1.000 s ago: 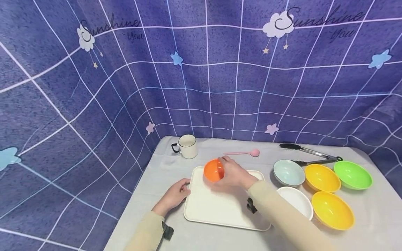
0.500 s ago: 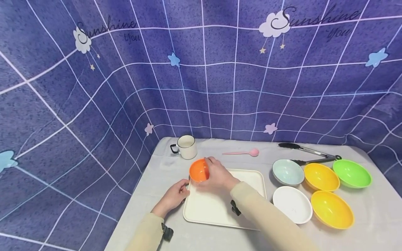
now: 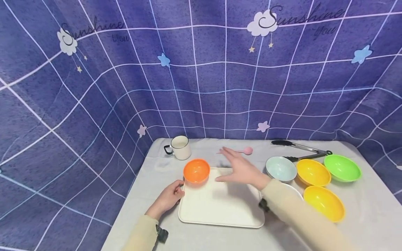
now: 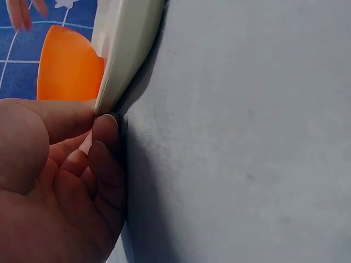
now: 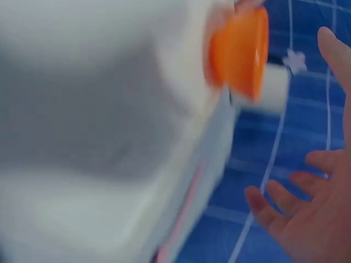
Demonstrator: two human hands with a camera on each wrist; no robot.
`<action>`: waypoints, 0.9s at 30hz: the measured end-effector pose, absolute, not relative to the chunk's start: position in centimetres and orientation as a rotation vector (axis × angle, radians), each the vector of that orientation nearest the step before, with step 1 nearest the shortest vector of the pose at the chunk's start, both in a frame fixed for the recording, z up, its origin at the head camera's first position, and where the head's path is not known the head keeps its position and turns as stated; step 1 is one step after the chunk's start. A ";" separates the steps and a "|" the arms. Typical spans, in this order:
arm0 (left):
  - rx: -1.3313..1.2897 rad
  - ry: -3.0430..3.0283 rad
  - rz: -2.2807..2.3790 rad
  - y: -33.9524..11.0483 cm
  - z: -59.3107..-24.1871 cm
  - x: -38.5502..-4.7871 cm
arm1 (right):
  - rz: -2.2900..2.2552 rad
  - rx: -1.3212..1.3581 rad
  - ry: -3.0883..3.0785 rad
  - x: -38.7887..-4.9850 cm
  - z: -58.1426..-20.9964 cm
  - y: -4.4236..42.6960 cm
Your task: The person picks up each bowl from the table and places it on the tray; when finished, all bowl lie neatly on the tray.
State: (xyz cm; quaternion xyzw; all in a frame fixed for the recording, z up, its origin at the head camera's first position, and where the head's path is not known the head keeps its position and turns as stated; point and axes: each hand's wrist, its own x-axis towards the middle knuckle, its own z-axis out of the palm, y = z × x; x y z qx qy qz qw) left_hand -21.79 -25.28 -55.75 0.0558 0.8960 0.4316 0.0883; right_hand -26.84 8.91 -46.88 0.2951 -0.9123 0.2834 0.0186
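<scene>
An orange bowl [image 3: 196, 171] sits upright in the far left corner of a cream rectangular tray [image 3: 216, 205]. My left hand [image 3: 169, 198] is at the tray's left edge. In the left wrist view, its thumb and curled fingers pinch the tray's rim [image 4: 118, 68]. My right hand [image 3: 244, 170] hovers above the tray's far right part, apart from the bowl, fingers spread and holding nothing. In the right wrist view, its fingers are well away from the orange bowl [image 5: 241, 55].
A white mug [image 3: 181, 149] stands behind the bowl. A pink spoon [image 3: 247, 151] lies behind the tray, partly covered by my right hand. Black-tipped tongs [image 3: 303, 148] lie at the back right, near green [image 3: 343, 168], light blue [image 3: 280, 168], white and yellow bowls [image 3: 323, 204].
My right hand carried the orange bowl left to the tray's corner, let go of it, and moved back right with its fingers spread. My left hand kept its place at the tray's edge.
</scene>
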 end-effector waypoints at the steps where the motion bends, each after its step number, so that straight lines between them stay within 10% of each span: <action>1: 0.164 2.665 1.290 -25.3 -55.7 -21.8 | 0.865 0.916 -2.810 -26.8 -46.6 10.5; 27: 0.183 2.617 1.350 -25.4 -55.3 -21.6 | 0.544 0.309 -2.864 -23.0 -49.8 45.9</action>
